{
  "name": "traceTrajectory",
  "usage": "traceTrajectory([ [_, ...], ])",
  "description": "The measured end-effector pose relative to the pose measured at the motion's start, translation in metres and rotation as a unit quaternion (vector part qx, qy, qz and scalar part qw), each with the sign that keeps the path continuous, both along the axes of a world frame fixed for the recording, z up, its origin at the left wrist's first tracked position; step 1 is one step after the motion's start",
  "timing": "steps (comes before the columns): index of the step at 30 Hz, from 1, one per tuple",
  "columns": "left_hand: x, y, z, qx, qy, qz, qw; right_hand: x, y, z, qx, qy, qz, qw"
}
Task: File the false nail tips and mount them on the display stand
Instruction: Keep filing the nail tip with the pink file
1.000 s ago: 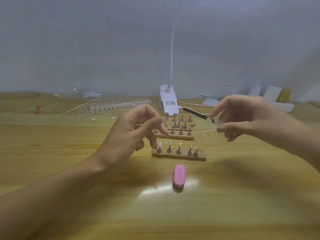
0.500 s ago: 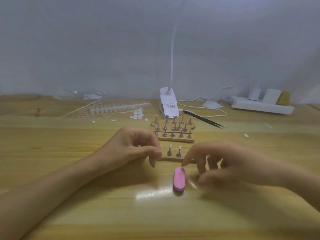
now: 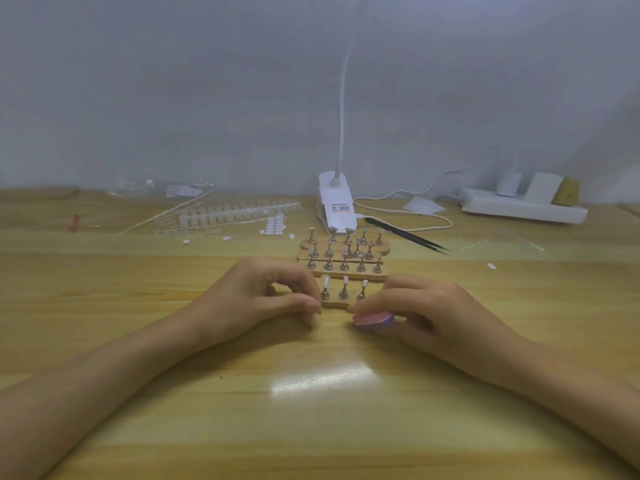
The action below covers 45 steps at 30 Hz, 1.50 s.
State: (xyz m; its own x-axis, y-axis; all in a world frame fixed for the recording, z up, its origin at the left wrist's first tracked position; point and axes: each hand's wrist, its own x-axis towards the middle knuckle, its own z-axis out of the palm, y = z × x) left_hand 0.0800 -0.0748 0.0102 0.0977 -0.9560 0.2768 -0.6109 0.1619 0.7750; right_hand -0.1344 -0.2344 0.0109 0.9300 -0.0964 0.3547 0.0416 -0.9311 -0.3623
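Note:
My left hand [image 3: 256, 299] rests on the wooden table with thumb and forefinger pinched together beside the left end of the nearest wooden display stand [image 3: 334, 304]; I see nothing between the fingertips. This stand carries metal pegs, and a clear nail tip [image 3: 325, 281] sits on the leftmost one. My right hand [image 3: 433, 313] covers the stand's right end and grips a pink nail buffer [image 3: 372, 320], held flat just above the table. Further display stands [image 3: 346, 268] with several bare pegs stand in rows right behind.
A white clip lamp [image 3: 336, 209] with its cable stands behind the stands. Black tweezers [image 3: 405, 235] lie to its right, a white power strip [image 3: 523, 209] at the far right. Strips of clear nail tips [image 3: 239, 213] and loose white tips [image 3: 275, 225] lie at the back left.
My right hand came down from the tweezers area and picked up the pink buffer from the table. My left hand dropped to the table beside the nearest stand.

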Motion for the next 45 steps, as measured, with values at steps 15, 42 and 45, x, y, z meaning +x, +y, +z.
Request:
traceTrajectory([
  [15, -0.034, 0.003, 0.0, -0.003, 0.226, 0.018, 0.974, -0.001, 0.027, -0.002, 0.419, -0.053, 0.026, 0.906],
  [42, -0.041, 0.004, 0.0, 0.027, 0.223, 0.024, 0.974, 0.001, 0.033, -0.005, 0.437, -0.048, -0.008, 0.898],
  [45, -0.042, 0.002, -0.001, 0.029, 0.231, 0.024, 0.972, 0.001, 0.034, -0.005, 0.428, -0.05, -0.008, 0.902],
])
